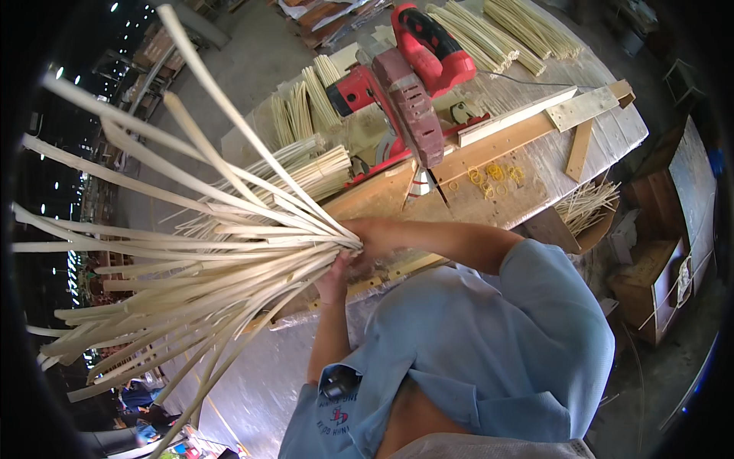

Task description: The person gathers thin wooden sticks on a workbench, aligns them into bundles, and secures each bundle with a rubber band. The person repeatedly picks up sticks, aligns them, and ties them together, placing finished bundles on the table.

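A large bundle of pale canes point(252, 249), probably rattan, spreads out in a fan toward the left. My left hand point(334, 281) is closed around the gathered end from below. On the far side of that same end, my right hand point(372, 236) is closed too, its fingers partly hidden behind the canes. The gathered end is held in front of my body, over the near edge of the workbench point(535, 183). A red circular saw point(417, 84) stands on the bench beyond my right hand, its dark red blade guard above a slot in the wood.
Yellow rubber bands point(495, 174) lie on the bench, right of the saw. Cut cane bundles point(474, 34) rest at the back, and more canes point(317, 172) lie left of the saw. A wooden fence point(520, 138) crosses the bench. Offcuts point(585, 206) fill a box at right.
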{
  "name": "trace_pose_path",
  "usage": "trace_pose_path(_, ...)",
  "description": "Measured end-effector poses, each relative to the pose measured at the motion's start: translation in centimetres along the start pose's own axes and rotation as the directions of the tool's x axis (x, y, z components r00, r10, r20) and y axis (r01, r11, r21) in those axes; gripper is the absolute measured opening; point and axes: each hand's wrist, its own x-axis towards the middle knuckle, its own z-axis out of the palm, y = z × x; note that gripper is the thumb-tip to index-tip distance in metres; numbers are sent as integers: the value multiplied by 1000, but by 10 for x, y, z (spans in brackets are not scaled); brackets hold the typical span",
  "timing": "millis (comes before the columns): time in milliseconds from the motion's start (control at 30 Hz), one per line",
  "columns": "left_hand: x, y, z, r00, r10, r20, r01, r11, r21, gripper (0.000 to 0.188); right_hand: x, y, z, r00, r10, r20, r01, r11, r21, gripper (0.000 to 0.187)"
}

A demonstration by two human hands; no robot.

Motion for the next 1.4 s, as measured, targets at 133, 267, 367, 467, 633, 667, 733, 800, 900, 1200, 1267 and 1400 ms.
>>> trace_pose_path(133, -4, -1, 0, 1000, 23, 9, -23, 997, -70, 51, -1, -3, 7, 996, 85, -39, -86, 996, -27, 71)
trace_pose_path(267, -1, 12, 4, 997, -28, -70, 20, 993, -114, 47, 6, 1, 8, 992, 112, -51, -115, 992, -58, 61)
trace_pose_path(367, -4, 21, -3, 995, -20, -100, 8, 992, -123, 44, 9, 2, 8, 991, -119, -56, 110, 983, -144, 58)
trace_pose_path(467, -5, 4, -11, 999, 13, -44, -19, 992, -128, 43, 4, -7, 4, 1000, -5, 5, 5, 996, -90, 58)
trace_pose_path(633, 0, 0, -6, 998, 41, -43, -42, 999, -34, 45, 11, -10, -3, 976, 195, 96, -165, 953, -255, 65)
trace_pose_path(667, 2, -1, -7, 999, 37, -37, -39, 998, -40, 46, 15, -11, -2, 969, 234, 81, -205, 941, -269, 66)
trace_pose_path(733, 3, -1, -10, 998, 59, -23, -58, 998, 34, 47, 18, -13, -1, 955, 288, 70, -255, 919, -300, 67)
trace_pose_path(800, 2, 1, -12, 1000, 24, -20, -24, 1000, -9, 48, 19, -17, -2, 944, 319, 79, -276, 901, -336, 67)
trace_pose_path(900, 3, -12, -13, 999, 26, -44, -32, 987, -154, 51, 21, -14, -2, 932, 353, 81, -333, 923, -193, 66)
trace_pose_path(1200, 11, 2, 11, 989, 32, -143, -78, 941, -328, 50, 23, -18, 3, 941, 338, 11, -305, 861, -408, 60)
trace_pose_path(1267, 12, -3, 11, 987, 37, -155, -82, 952, -296, 48, 29, -24, -5, 908, 405, 104, -355, 878, -322, 62)
trace_pose_path(1400, 13, 2, 13, 969, 73, -237, -108, 985, -136, 45, 27, -39, -17, 930, 329, 166, -290, 931, -222, 69)
